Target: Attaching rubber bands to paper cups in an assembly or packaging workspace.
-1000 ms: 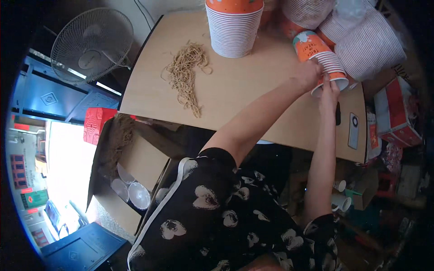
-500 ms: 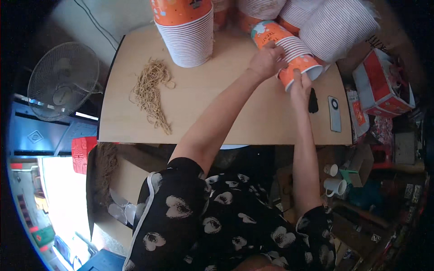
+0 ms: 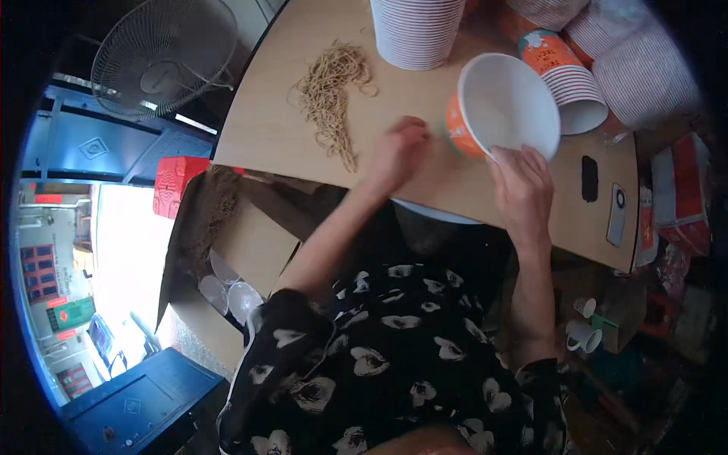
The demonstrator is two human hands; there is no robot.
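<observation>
Bucket is over the right half of the table, near its front edge, below the lying row. Can't tell whether its base touches the table.

Looks: round paper type, wide mouth, wall narrowing toward the base. Inside is plain matte white, floor a touch creamier, grey shading down the inner wall. Rim is a smooth white lip, looks round and undented in this view. Outside is orange with small white print, only a crescent of it visible on the left; a green patch shows low down, near the base. It's tilted, mouth turned up toward the camera, base pointing away to the left. Nothing visible inside it.

Right hand pinches the near rim, fingers lapped over the lip.

Left hand is left of the bucket, well clear of it, over the table's front edge. Motion-blurred; can't tell if the fingers are spread or pressed together. Nothing visible in it.

Around: upright white-sided stack behind, tan bands in a loose heap to the left, black item and phone to the right.
</observation>
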